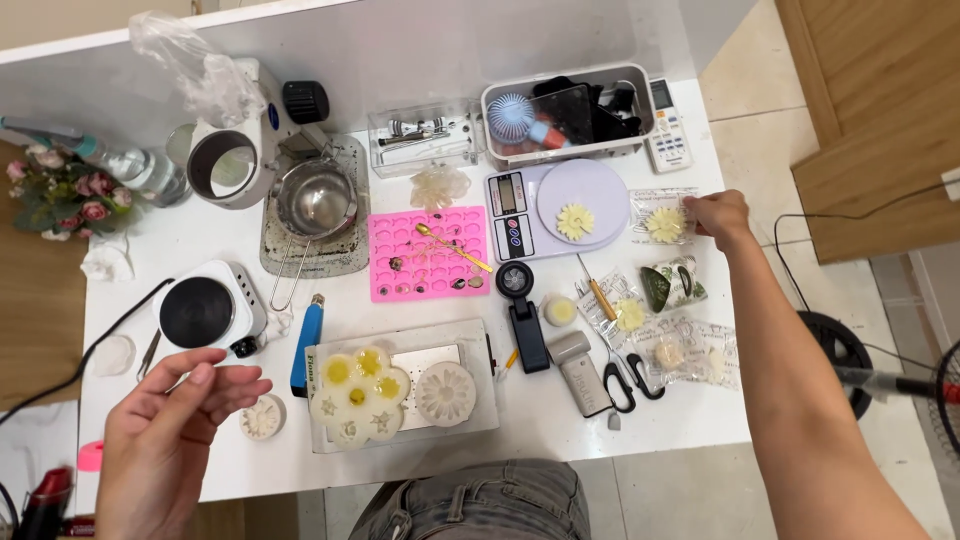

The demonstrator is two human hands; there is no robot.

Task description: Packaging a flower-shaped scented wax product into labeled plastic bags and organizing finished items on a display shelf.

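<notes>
Clear flower packet [665, 222] lies pinched in right hand [720, 215] grip.

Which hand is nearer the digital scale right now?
Right. The right hand is just beyond the digital scale at a clear packet; the left hand hovers far off, near the hot plate.
</notes>
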